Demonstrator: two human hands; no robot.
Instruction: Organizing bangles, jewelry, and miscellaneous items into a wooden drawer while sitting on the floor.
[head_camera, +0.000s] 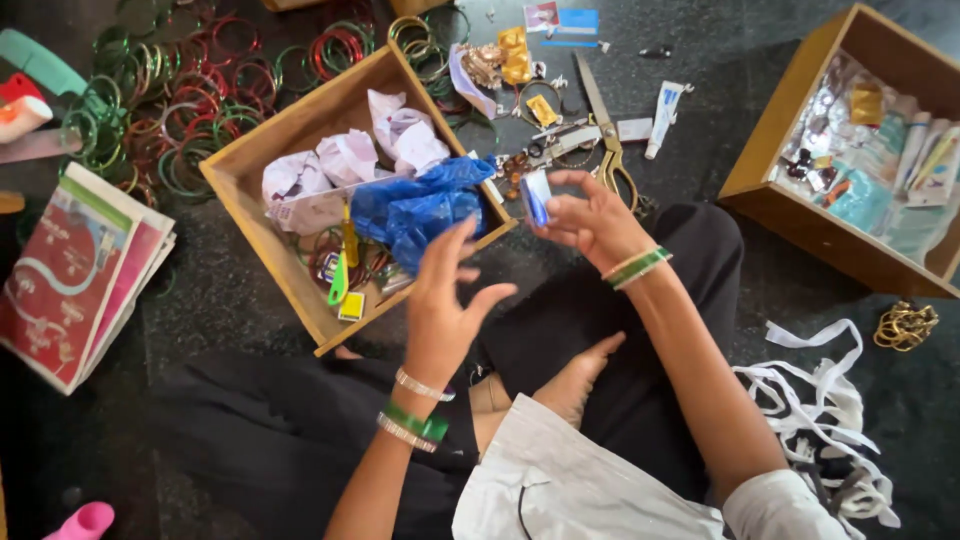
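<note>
1. Blue-and-white, a small flat packet sits pinched between the thumb and fingertips of the right hand, raised just off the right corner of the wooden tray that anchors the scene.
2. Beside it, the left hand hovers in front of the tray's near edge, fingers spread and loosely curled, holding nothing; it stands near the packet but apart from it.
3. Inside the tray lie a crumpled blue plastic bag, wads of white paper, a green clip and a few bangles.
4. Beyond the tray's far-left edge, red and green bangles spread across the dark floor; to its left rests a stack of printed booklets.
5. To the right of the tray lie scissors and a small white tube, and farther right a second wooden tray holds foil packets and tubes.
6. White fabric strips trail across the floor well to the tray's right, by the seated person's knee.
7. By its look, the packet is light, thin and somewhat stiff, possibly slick on its printed faces; a pinch across its flat sides, near the lower edge, appears the surest hold.
</note>
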